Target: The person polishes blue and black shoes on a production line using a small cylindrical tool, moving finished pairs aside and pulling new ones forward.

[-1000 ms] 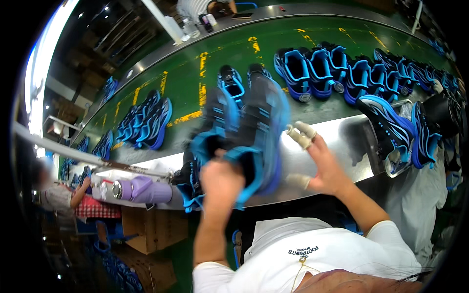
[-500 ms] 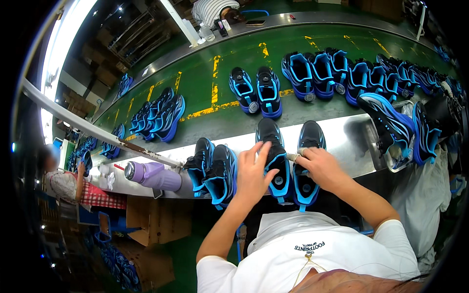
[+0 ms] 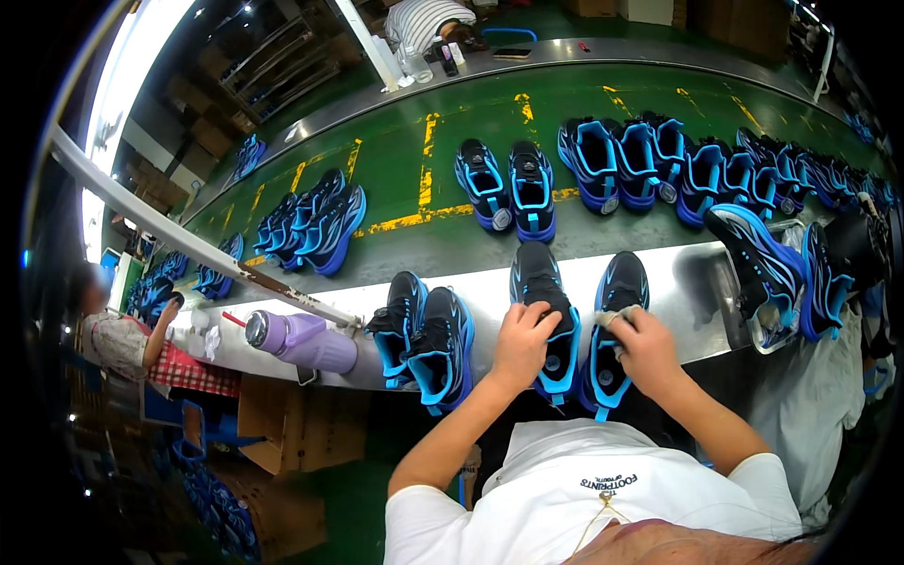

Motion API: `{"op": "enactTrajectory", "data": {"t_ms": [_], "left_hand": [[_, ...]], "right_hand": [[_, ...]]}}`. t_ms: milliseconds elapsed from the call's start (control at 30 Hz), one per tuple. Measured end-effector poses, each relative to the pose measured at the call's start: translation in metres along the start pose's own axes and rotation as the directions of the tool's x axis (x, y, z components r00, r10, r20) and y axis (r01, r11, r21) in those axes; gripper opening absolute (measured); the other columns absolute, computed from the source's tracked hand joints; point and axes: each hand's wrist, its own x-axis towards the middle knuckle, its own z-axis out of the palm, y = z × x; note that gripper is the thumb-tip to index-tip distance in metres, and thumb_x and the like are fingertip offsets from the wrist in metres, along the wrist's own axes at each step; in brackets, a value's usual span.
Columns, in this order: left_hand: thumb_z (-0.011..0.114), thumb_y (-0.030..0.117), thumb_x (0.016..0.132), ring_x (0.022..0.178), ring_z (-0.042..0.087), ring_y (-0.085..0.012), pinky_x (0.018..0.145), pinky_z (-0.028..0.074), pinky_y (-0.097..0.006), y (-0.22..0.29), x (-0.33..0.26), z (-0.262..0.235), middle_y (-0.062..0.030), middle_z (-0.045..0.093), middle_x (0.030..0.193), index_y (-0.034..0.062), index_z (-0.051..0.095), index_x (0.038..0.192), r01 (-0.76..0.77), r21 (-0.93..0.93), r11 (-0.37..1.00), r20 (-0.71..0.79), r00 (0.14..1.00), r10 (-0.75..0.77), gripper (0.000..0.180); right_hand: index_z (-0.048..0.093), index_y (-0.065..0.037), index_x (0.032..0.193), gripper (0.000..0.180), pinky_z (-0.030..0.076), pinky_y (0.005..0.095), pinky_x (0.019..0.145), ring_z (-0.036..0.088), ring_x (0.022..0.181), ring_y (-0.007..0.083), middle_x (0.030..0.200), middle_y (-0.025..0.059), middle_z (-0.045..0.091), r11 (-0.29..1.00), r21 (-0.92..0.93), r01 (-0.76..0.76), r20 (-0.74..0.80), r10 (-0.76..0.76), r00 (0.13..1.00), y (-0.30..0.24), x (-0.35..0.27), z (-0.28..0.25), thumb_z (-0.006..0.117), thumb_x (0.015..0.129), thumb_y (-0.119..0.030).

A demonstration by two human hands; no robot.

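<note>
Two black and blue sneakers stand side by side on the metal ledge before me, toes pointing away. My left hand (image 3: 524,347) has its fingers curled at the tongue of the left sneaker (image 3: 539,271), by the collar. At the right sneaker (image 3: 623,280), my right hand (image 3: 650,352) pinches near the tongue; pale covers wrap some of its fingertips. The exact grip points are partly hidden under the fingers. Just left of these stands another pair, a sneaker (image 3: 403,303) touching its mate (image 3: 446,325).
A purple bottle (image 3: 306,342) lies on the ledge at left, by a white rail (image 3: 198,247). Beyond runs a green belt (image 3: 395,188) with rows of sneakers. At right, two sneakers lean by a metal tray (image 3: 780,325). A co-worker (image 3: 127,344) sits far left.
My left hand has gone from spread fingers to curled ones at the left sneaker's tongue. My right hand has drawn slightly away from the left sneaker, staying at the right one.
</note>
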Motion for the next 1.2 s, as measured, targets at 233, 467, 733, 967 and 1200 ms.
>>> {"op": "enactTrajectory", "data": {"t_ms": [233, 467, 733, 967, 1200], "left_hand": [[0.060, 0.003, 0.069, 0.099, 0.054, -0.0289, 0.085, 0.046, -0.038, 0.014, 0.022, 0.012, -0.0119, 0.061, 0.116, 0.0023, 0.067, 0.097, -0.257, 0.340, 0.904, 0.416, 0.904, 0.100, 0.028], [0.058, -0.001, 0.071, 0.093, 0.055, -0.0315, 0.084, 0.048, -0.038, 0.019, 0.005, 0.022, -0.0140, 0.061, 0.116, 0.0001, 0.062, 0.115, -0.069, 0.163, 0.984, -0.025, 0.997, 0.074, 0.044], [0.061, -0.003, 0.073, 0.097, 0.058, -0.0320, 0.084, 0.051, -0.039, 0.026, 0.005, 0.007, -0.0143, 0.061, 0.116, 0.0012, 0.061, 0.116, -0.082, 0.138, 0.987, 0.002, 0.997, 0.083, 0.044], [0.063, -0.004, 0.072, 0.089, 0.061, -0.0324, 0.078, 0.053, -0.037, 0.018, -0.002, 0.024, -0.0157, 0.063, 0.099, -0.0038, 0.059, 0.112, -0.161, 0.138, 0.977, -0.060, 0.984, 0.170, 0.040], [0.067, 0.016, 0.084, 0.098, 0.059, -0.0310, 0.087, 0.048, -0.038, 0.013, 0.023, -0.008, -0.0131, 0.061, 0.103, 0.0017, 0.066, 0.107, 0.042, -0.219, 0.975, 0.191, 0.982, 0.001, 0.027]], "right_hand": [[0.067, -0.011, 0.107, 0.037, 0.055, 0.0390, 0.082, 0.063, 0.100, 0.0363, 0.114, 0.0210, 0.061, 0.956, -0.211, 0.202, -0.083, -0.223, 0.971, 0.011, -0.025, 0.013, 0.062, 0.073, 0.004], [0.068, -0.012, 0.112, 0.047, 0.055, 0.0374, 0.079, 0.065, 0.090, 0.0349, 0.112, 0.0183, 0.064, 0.995, -0.041, 0.088, -0.053, -0.090, 0.995, 0.030, -0.023, -0.003, 0.061, 0.070, 0.009], [0.061, -0.012, 0.127, 0.061, 0.054, 0.0375, 0.084, 0.059, 0.107, 0.0331, 0.130, 0.0206, 0.055, 0.974, -0.166, 0.154, 0.058, -0.146, 0.988, 0.017, -0.038, -0.016, 0.064, 0.069, 0.007], [0.059, -0.012, 0.130, 0.067, 0.053, 0.0377, 0.086, 0.061, 0.104, 0.0327, 0.126, 0.0197, 0.058, 0.957, -0.227, 0.182, -0.079, -0.204, 0.976, 0.026, -0.046, -0.002, 0.066, 0.066, 0.006], [0.061, -0.015, 0.129, 0.047, 0.044, 0.0383, 0.097, 0.054, 0.110, 0.0345, 0.126, 0.0197, 0.052, 0.979, 0.202, -0.001, 0.360, -0.073, 0.930, 0.046, -0.016, -0.059, 0.072, 0.083, -0.013]]}}
